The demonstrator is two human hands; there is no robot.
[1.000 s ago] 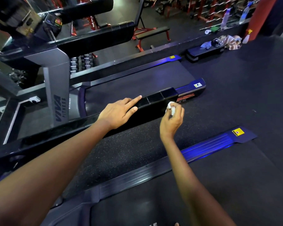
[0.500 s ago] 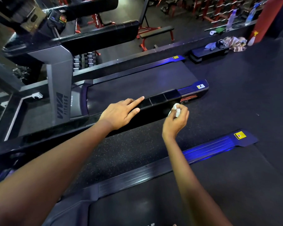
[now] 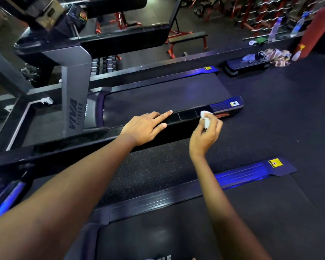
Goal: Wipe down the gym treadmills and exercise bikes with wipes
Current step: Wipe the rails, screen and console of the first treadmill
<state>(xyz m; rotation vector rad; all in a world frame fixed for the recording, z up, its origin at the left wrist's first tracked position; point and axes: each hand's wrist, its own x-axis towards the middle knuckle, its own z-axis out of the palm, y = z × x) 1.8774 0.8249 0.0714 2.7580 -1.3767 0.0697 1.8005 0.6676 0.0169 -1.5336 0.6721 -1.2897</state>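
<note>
A person leans over a dark treadmill in a gym, both bare arms reaching forward. The left hand (image 3: 146,126) rests flat with fingers spread and straight on the glossy black side rail of the treadmill (image 3: 186,117). The right hand (image 3: 206,132) pinches a small crumpled white wipe (image 3: 204,117) between thumb and fingertips, holding it at the rail's outer edge, close to the blue ribbed end cap (image 3: 227,106). Compared with a second ago, the wipe sits slightly further along the rail toward that end cap, while the left hand has barely moved. This suggests the rail is nearly wiped to its end. A second treadmill's blue-lit side rail (image 3: 242,173) lies nearer, seemingly untouched.
</note>
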